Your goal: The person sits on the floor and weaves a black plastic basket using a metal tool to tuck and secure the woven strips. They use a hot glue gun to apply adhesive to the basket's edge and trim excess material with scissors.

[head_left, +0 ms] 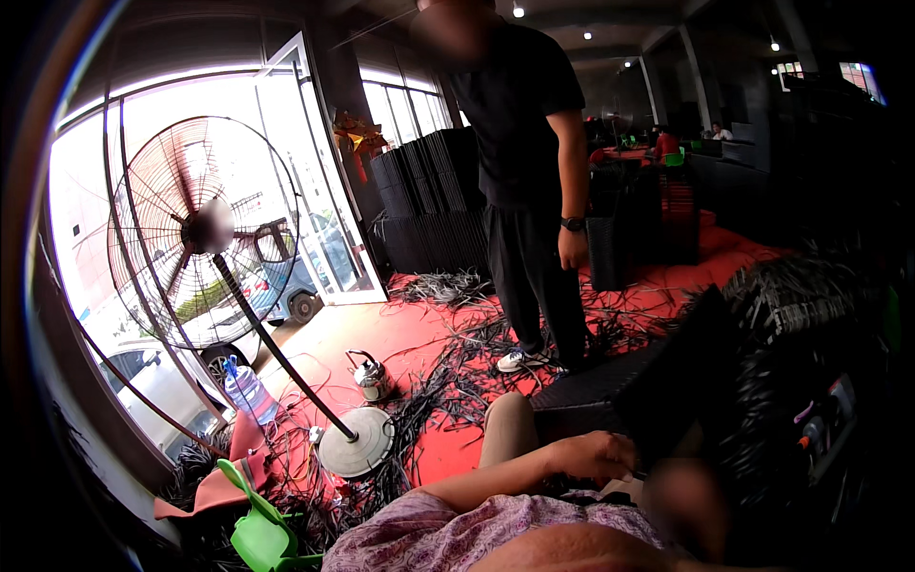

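My left hand (pixel 596 456) reaches in from the lower edge, out of a patterned purple sleeve. Its fingers are curled together beside a dark woven piece (pixel 610 391) that stands in front of my knee; what they hold is too dark to make out. Close to it, lower right, my right hand (pixel 684 505) is a blurred patch, so its fingers do not show. The dark piece has a flat part and a raised panel, both black. Loose black strips (pixel 457 372) lie in tangles on the red floor beyond my knee.
A person (pixel 519 124) in black stands just ahead. At left are a large stand fan (pixel 357 443), a metal kettle (pixel 372 377), a water bottle (pixel 250 391) and a green chair (pixel 262 534). Black woven pieces (pixel 429 200) are stacked behind; a strip bundle (pixel 796 296) is at right.
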A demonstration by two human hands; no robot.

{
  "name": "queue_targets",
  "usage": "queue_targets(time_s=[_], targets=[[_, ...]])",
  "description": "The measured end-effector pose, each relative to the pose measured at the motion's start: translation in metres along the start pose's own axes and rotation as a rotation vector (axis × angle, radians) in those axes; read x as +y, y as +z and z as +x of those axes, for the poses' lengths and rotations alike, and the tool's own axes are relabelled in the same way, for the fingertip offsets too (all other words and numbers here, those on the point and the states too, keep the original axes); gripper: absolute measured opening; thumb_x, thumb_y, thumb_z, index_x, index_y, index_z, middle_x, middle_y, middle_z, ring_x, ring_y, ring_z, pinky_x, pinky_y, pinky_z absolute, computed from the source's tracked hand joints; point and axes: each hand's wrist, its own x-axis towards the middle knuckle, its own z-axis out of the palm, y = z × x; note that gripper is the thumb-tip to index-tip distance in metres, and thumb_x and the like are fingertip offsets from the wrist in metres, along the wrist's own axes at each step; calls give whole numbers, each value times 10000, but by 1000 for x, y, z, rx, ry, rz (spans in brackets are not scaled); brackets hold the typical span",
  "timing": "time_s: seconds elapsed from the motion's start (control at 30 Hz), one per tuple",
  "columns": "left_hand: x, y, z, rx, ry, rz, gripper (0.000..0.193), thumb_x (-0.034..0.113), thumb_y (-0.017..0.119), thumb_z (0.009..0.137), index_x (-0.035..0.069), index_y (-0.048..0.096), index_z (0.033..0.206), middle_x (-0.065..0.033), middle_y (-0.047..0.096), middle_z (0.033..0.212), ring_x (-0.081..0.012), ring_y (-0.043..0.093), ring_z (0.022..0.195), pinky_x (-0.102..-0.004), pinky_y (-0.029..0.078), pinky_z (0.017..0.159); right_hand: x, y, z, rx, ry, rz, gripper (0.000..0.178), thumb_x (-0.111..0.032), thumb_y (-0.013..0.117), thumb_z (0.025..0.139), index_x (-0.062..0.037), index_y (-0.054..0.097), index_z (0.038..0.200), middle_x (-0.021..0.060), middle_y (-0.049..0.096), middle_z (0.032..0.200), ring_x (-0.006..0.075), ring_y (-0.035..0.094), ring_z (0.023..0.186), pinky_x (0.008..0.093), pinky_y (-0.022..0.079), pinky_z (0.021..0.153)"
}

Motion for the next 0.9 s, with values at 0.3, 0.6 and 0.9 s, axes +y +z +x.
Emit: queue_targets(time_s=[0.3,0.6,0.9], targets=[[-4,-69,-70,45,-231,302,208,289,631,946,114,743,938,-45,686,709,-182,678,677,-338,517,643,20,-43,-18,185,221,-101,168,-120,767,837,32,750,907,80,696,702,112,608,562,242,479,507],[1,-3,-7,-19,-52,693,212,315,662,893,124,703,811,-82,680,720,-286,675,648,-402,512,571,5,18,24,261,-196,-152,488,-155,616,979,-17,494,1431,138,621,1296,200,607,1165,322,495,975],[-3,18,-16,105,-173,329,197,229,759,844,76,752,967,-101,728,837,-249,712,734,-352,546,630,44,28,18,1,-179,-288,418,-287,642,987,-19,607,1307,50,732,950,95,657,695,229,525,633]])
